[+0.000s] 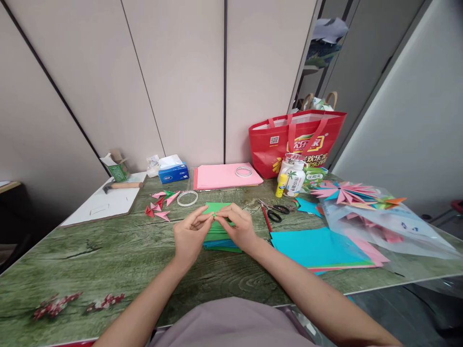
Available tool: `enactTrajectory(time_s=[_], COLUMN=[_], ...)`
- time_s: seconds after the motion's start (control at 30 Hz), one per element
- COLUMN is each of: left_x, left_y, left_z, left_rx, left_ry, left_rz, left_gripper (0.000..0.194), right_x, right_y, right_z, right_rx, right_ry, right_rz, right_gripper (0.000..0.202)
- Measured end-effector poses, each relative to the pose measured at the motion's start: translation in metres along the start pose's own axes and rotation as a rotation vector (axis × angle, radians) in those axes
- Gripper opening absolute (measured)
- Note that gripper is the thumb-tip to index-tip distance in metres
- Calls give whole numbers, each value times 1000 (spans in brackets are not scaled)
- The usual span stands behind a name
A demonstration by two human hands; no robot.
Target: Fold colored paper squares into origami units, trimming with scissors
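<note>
My left hand (pixel 190 234) and my right hand (pixel 238 228) meet fingertip to fingertip in the middle of the table. Both are closed in a pinch on a small piece of green paper (pixel 214 215), mostly covered by the fingers. Directly beneath lies a stack of green and blue paper pieces (pixel 221 244), partly hidden by the hands. Folded pink, red and green paper pieces (pixel 159 205) are scattered beyond my left hand, beside a roll of tape (pixel 187 198). Scissors (pixel 275 212) and a red pencil (pixel 266 219) rest to the right of my right hand.
Blue and pink sheets (pixel 321 246) lie at right, near a plastic bag (pixel 383 231) with a folded paper star (pixel 343 193) on it. A glue stick (pixel 281 185), white bottle (pixel 294 178) and red bag (pixel 264 149) stand behind. Pink paper (pixel 220 176), tissues (pixel 173 172) and a hammer (pixel 123 185) are farther back.
</note>
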State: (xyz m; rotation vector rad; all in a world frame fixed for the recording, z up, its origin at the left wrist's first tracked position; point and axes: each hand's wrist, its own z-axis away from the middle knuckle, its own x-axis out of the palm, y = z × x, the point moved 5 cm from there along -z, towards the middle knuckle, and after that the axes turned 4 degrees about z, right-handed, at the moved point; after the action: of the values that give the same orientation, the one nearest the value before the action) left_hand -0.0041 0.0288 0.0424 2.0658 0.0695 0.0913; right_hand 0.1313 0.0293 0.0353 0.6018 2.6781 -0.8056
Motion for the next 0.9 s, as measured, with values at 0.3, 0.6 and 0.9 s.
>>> enactTrajectory(time_s=[0.3,0.6,0.9], left_x=[0,-14,3], left_y=[-8,-18,-22], left_z=[-5,-15,-14], left_rx=[-93,-151,-154], left_ry=[-43,128,-277], left_rz=[35,81,-119], left_gripper=[27,23,22], right_x=[3,5,2], right_y=[-1,12,18], right_z=[-1,-5,-7], right_rx=[-49,94,205], right_ry=[-138,-107,-174], right_rz=[170,-7,-153], right_gripper=[16,18,13])
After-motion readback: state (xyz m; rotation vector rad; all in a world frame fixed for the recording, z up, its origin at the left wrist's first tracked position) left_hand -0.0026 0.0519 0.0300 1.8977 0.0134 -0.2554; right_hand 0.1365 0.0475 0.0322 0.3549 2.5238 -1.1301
